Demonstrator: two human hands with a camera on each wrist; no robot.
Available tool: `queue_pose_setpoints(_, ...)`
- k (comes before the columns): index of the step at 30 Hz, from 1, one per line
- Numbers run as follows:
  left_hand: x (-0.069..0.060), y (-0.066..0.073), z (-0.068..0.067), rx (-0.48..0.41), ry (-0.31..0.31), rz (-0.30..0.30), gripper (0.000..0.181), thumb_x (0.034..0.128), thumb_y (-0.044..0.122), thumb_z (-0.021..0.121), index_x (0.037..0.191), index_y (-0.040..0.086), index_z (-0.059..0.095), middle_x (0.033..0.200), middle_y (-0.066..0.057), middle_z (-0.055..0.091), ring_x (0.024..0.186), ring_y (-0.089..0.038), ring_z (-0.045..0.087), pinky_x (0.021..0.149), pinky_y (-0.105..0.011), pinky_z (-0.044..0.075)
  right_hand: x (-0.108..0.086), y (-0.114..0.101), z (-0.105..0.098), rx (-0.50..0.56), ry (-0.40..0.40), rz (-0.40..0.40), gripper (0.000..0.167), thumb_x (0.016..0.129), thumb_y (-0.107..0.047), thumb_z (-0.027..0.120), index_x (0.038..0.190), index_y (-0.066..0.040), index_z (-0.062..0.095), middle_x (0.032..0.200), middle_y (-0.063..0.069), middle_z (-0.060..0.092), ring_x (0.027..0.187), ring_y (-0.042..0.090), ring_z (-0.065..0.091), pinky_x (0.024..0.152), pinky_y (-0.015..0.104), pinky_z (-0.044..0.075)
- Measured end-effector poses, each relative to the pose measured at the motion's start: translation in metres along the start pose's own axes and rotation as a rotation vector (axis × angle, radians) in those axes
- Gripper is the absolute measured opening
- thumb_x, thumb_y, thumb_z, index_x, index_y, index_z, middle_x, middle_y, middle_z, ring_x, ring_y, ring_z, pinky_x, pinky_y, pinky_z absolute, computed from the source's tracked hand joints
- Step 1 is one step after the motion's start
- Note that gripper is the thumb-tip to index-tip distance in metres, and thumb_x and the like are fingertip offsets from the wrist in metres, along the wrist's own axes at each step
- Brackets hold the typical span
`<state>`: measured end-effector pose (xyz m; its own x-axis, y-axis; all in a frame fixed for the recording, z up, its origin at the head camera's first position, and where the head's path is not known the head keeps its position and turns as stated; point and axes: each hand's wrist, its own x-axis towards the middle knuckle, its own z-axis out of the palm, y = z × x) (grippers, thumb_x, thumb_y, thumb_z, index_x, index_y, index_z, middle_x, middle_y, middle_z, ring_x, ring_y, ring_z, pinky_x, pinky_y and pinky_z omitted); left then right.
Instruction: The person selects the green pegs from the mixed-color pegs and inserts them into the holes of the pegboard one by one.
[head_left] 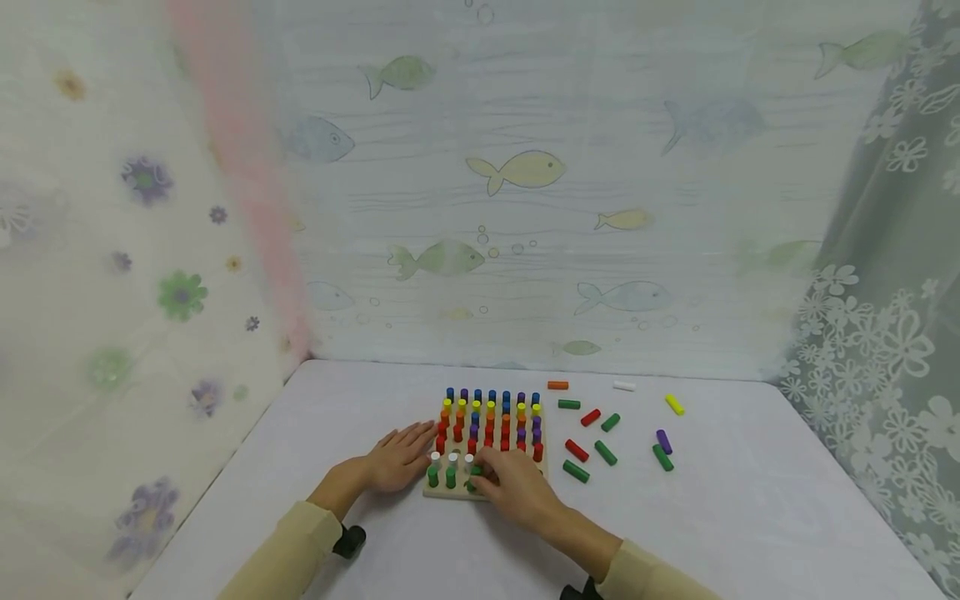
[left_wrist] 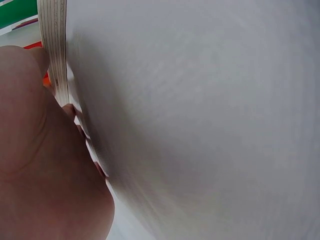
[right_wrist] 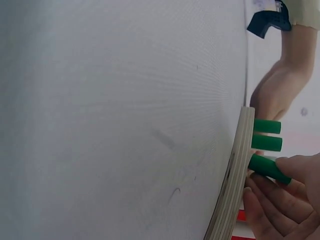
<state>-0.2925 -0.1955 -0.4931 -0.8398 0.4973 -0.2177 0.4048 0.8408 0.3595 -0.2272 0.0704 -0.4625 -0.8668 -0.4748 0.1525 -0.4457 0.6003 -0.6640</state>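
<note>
A wooden peg board (head_left: 453,492) carries rows of blue, yellow, orange, red, purple, white and green pegs. My right hand (head_left: 521,490) pinches a green peg (head_left: 474,478) at the board's front row; in the right wrist view that green peg (right_wrist: 266,167) leans slightly, its lower end at the board, beside two upright green pegs (right_wrist: 267,142). My left hand (head_left: 398,458) lies flat with fingers extended against the board's left side. The left wrist view shows the left palm (left_wrist: 45,165) beside the board's layered edge (left_wrist: 53,45).
Loose pegs lie on the white table (head_left: 712,517) right of the board: several green ones (head_left: 606,452), red ones (head_left: 577,450), an orange (head_left: 558,385), a white (head_left: 624,386), a yellow (head_left: 675,404) and a purple (head_left: 663,442). Patterned curtains surround the table.
</note>
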Motion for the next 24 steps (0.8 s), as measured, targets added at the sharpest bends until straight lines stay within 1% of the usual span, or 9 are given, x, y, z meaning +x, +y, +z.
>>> queue_pose_setpoints(6,0.0017,-0.0030,0.0018,0.000,0.000,0.005,0.066,0.1090,0.045,0.037,0.164,0.012,0.021,0.172,-0.006,0.017,0.158,-0.030,0.012,0.124,-0.060,0.008,0.0014,-0.0033,0.0025,-0.027,0.012,0.018,0.015,0.096,-0.020,0.074,0.107,-0.010,0.072,0.078,-0.013,0.065,0.067,0.001,0.056,0.063,0.017,0.050)
queue_pose_setpoints(11,0.0037,-0.0041,0.0020,0.007,0.003,-0.001,0.066,0.1088,0.045,0.038,0.165,0.014,0.021,0.172,-0.004,0.017,0.158,-0.029,0.011,0.125,-0.060,0.007,0.0023,-0.0057,0.0030,-0.045,0.028,0.015,0.016,0.096,-0.021,0.074,0.108,-0.011,0.072,0.078,-0.013,0.065,0.067,0.000,0.055,0.063,0.017,0.050)
queue_pose_setpoints(18,0.0015,-0.0017,0.0012,0.004,0.013,0.008,0.064,0.1095,0.042,0.038,0.164,0.011,0.023,0.171,-0.007,0.019,0.158,-0.031,0.013,0.124,-0.061,0.008,0.0020,-0.0068,0.0039,-0.078,0.048,-0.011,0.016,0.095,-0.019,0.075,0.108,-0.010,0.073,0.078,-0.012,0.066,0.066,0.000,0.053,0.061,0.017,0.049)
queue_pose_setpoints(21,0.0000,0.0002,-0.0001,0.003,0.011,0.006,0.064,0.1098,0.041,0.037,0.164,0.012,0.021,0.171,-0.006,0.017,0.158,-0.031,0.012,0.124,-0.060,0.008,0.0021,-0.0073,0.0041,-0.095,0.059,-0.024,0.017,0.094,-0.019,0.076,0.108,-0.010,0.073,0.078,-0.011,0.067,0.066,0.000,0.053,0.061,0.017,0.049)
queue_pose_setpoints(24,-0.0026,0.0035,-0.0028,-0.003,0.008,0.013,0.065,0.1100,0.042,0.037,0.164,0.011,0.021,0.171,-0.008,0.017,0.158,-0.032,0.012,0.124,-0.062,0.007,0.0027,-0.0075,0.0043,-0.111,0.055,-0.016,0.018,0.094,-0.020,0.076,0.109,-0.010,0.074,0.077,-0.011,0.066,0.066,0.000,0.053,0.062,0.017,0.049)
